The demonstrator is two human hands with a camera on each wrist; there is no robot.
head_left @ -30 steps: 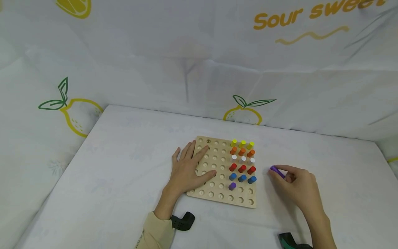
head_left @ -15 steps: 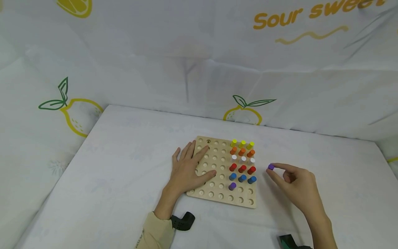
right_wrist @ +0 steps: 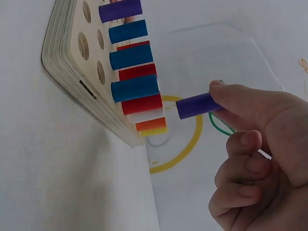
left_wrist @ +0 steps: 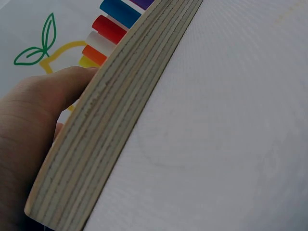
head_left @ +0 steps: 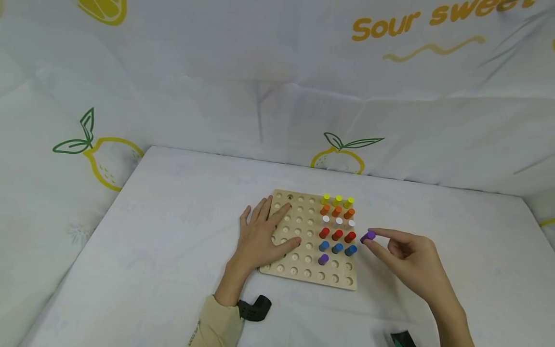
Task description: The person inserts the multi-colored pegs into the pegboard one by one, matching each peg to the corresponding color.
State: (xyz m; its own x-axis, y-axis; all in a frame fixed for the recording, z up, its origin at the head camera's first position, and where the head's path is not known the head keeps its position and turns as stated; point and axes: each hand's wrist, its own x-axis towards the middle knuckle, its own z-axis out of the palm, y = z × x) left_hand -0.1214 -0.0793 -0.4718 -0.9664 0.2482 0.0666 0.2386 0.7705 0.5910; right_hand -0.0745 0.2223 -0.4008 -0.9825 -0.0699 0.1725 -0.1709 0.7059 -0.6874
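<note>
My right hand (head_left: 414,258) pinches a purple peg (right_wrist: 197,105) between thumb and forefinger, just off the right edge of a wooden pegboard (head_left: 299,274). In the right wrist view the peg's free end points at the board and touches nothing. My left hand (head_left: 260,238) lies spread on the board's left part, fingers straight, covering some holes. Pegs stand in rows of three on the board's right side: yellow (head_left: 337,200), orange (head_left: 336,211), white (head_left: 339,222), red (head_left: 337,234) and blue (head_left: 337,247). A single purple peg (head_left: 323,259) stands in front of the blue row.
White cloth covers the table (head_left: 173,231), and a white cloth with lemon prints (head_left: 338,161) hangs behind it. A black wrist device (head_left: 256,308) sticks out by the left sleeve (head_left: 218,320). Another dark device (head_left: 402,338) shows below the right hand.
My right hand has moved left toward the board, and the purple peg has turned in its fingertips, from leaning left to leaning the other way. My left hand has stayed in place.
</note>
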